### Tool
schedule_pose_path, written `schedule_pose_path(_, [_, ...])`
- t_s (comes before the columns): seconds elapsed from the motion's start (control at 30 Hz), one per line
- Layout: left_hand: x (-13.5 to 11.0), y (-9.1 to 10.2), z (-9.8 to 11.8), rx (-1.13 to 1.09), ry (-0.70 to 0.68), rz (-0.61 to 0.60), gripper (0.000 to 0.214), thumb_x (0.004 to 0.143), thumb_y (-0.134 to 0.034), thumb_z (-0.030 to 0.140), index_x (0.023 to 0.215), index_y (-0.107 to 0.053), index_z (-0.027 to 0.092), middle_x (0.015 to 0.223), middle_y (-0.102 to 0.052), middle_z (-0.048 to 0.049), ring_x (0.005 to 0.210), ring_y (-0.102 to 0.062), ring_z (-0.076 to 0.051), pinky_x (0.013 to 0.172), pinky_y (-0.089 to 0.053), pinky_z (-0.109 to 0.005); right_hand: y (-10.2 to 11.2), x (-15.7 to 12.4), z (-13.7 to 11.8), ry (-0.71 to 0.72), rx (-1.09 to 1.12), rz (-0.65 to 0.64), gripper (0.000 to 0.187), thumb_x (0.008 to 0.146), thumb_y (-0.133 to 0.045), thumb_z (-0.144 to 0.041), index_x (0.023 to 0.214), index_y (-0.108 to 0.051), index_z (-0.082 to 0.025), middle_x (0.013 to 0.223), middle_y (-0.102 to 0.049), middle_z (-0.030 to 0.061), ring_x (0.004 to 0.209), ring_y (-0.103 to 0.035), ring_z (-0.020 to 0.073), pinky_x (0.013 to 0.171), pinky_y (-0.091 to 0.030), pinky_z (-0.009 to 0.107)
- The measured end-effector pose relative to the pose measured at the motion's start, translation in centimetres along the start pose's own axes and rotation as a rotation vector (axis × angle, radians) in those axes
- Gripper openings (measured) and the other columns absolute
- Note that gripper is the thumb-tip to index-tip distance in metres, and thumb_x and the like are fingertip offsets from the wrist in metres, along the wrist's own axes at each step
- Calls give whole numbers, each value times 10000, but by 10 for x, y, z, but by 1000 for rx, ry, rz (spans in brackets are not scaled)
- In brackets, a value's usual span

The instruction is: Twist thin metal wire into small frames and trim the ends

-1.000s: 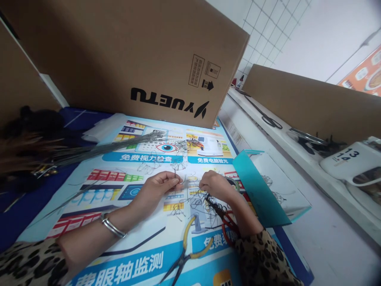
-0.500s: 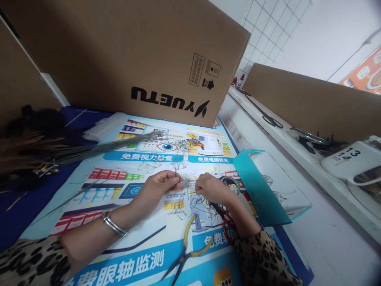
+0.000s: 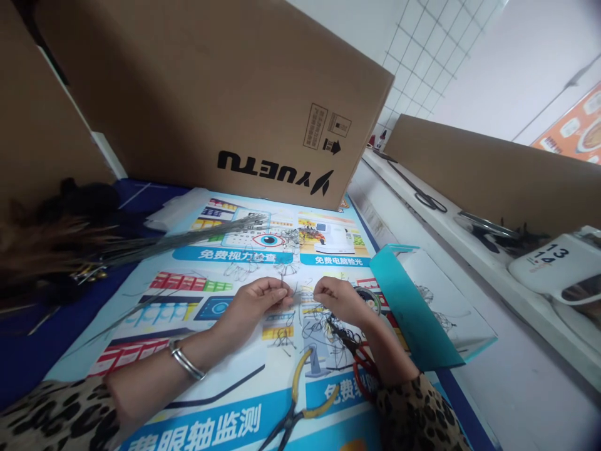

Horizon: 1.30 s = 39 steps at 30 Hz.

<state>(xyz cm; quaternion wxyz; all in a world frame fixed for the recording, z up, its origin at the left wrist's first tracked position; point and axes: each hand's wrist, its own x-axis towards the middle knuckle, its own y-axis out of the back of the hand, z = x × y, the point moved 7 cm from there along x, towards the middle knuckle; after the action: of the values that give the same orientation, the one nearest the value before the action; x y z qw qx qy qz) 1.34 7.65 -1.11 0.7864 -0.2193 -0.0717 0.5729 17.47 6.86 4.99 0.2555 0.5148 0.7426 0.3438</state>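
My left hand (image 3: 256,304) pinches a thin piece of wire (image 3: 282,283) above a printed blue poster (image 3: 206,382) that covers the table. My right hand (image 3: 339,299) is closed too, fingers pinched on the other end of the same fine wire. Loose bent wire bits (image 3: 282,335) lie scattered under and around both hands. Yellow-handled pliers (image 3: 303,401) rest on the poster just below my hands. Red-handled scissors (image 3: 359,360) lie under my right wrist.
A large brown carton (image 3: 225,106) stands behind the poster. A bundle of straight wires (image 3: 188,235) and dark feathers (image 3: 51,232) lie at the left. A teal folder (image 3: 413,307) stands at the right. Beyond it is a white ledge (image 3: 474,263) with black scissors (image 3: 425,194).
The view has tilted down slightly. Both hands stay pinched on the wire at almost the same place, with small finger movements only.
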Motion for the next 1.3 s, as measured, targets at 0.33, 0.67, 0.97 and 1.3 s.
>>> schedule_pose_path(0.33, [-14, -16, -4, -84, 59, -56, 154, 696, -698, 280, 792, -643, 172, 849, -660, -34, 740, -608, -136, 744, -479, -279, -33, -1, -13, -110, 576, 80, 65, 741, -583, -235, 742, -566, -173, 557, -507, -51, 499, -461, 83, 492, -366, 197])
schedule_pose_path(0.67, [-16, -15, -4, -81, 58, -55, 138, 719, -686, 258, 805, -647, 157, 903, -664, -53, 802, -600, -139, 738, -457, -245, -50, -3, -15, -202, 706, 172, 88, 692, -615, -196, 654, -542, -164, 471, -486, -67, 429, -443, 72, 435, -351, 185])
schedule_pose_path(0.97, [-8, -2, 13, -191, 6, 19, 152, 754, -655, 275, 801, -560, 165, 924, -648, -60, 879, -612, -181, 791, -477, -322, -49, -1, -11, -182, 713, 113, 74, 721, -609, -226, 718, -592, -154, 545, -533, -43, 482, -490, 78, 467, -366, 185])
schedule_pose_path(1.3, [-13, -7, 16, -215, -9, 11, 162, 757, -648, 281, 816, -542, 174, 878, -655, -42, 845, -628, -175, 797, -478, -319, -57, -2, -13, -116, 613, 75, 109, 746, -591, -253, 698, -587, -155, 541, -504, -46, 483, -451, 74, 478, -354, 191])
